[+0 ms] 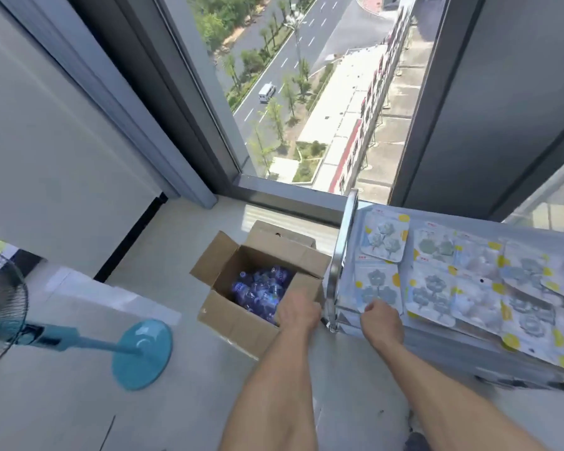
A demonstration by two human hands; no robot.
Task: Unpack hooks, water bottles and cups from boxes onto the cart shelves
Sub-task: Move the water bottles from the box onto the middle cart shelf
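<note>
Cardboard box (241, 317) of water bottles (261, 288) sat mid-frame; left hand (298, 312) reached over it, grip unclear; right hand (383, 322) pinched a hook pack (376, 284).

**Both hands down between box and cart**

Left hand (298, 309) reaches over the near right corner of the open cardboard box (238, 315), fingers hidden past the edge. Inside the box, blue-labelled water bottles (262, 288) packed tight. Right hand (383, 320) is curled at the near left corner of the cart (336, 271), at a hook pack (376, 284); the grip itself can't be made out. More hook packs cover the top shelf towards three o'clock. At nine o'clock, a blue pedestal fan (79, 340). At twelve, the window (310, 92).
</note>
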